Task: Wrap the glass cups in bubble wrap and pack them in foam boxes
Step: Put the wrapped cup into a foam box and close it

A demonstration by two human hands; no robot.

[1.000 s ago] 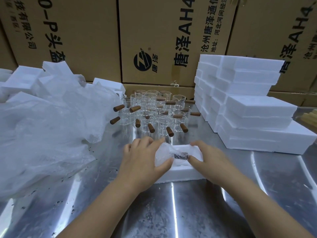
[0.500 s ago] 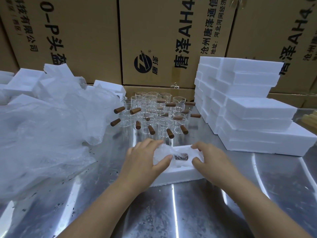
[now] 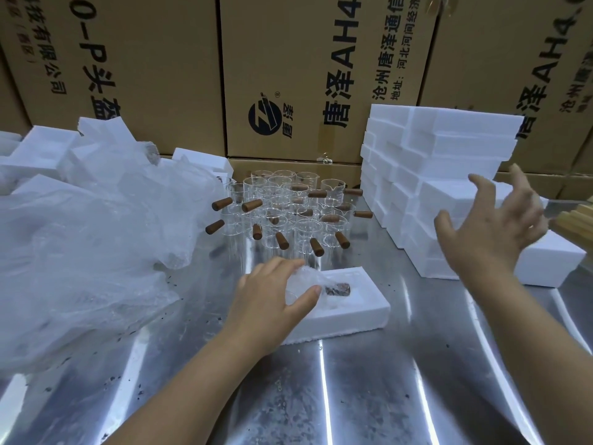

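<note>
A white foam box (image 3: 359, 311) lies open on the steel table in front of me. Inside it sits a glass cup wrapped in bubble wrap (image 3: 316, 279), its brown wooden handle (image 3: 337, 289) showing. My left hand (image 3: 272, 303) presses on the wrapped cup, thumb along its near side. My right hand (image 3: 491, 226) is lifted in the air with fingers spread, holding nothing, in front of the stack of foam boxes (image 3: 449, 175) at the right. Several bare glass cups with wooden handles (image 3: 288, 213) stand behind the box.
A heap of bubble wrap (image 3: 83, 239) covers the left of the table, with loose foam pieces (image 3: 41, 149) behind it. Cardboard cartons (image 3: 305, 75) wall off the back. Wooden sticks (image 3: 574, 223) show at the right edge.
My right hand left the foam box and rose up to the right toward the foam stack, fingers spreading. My left hand stayed on the wrapped cup, which now sits lower in the box.
</note>
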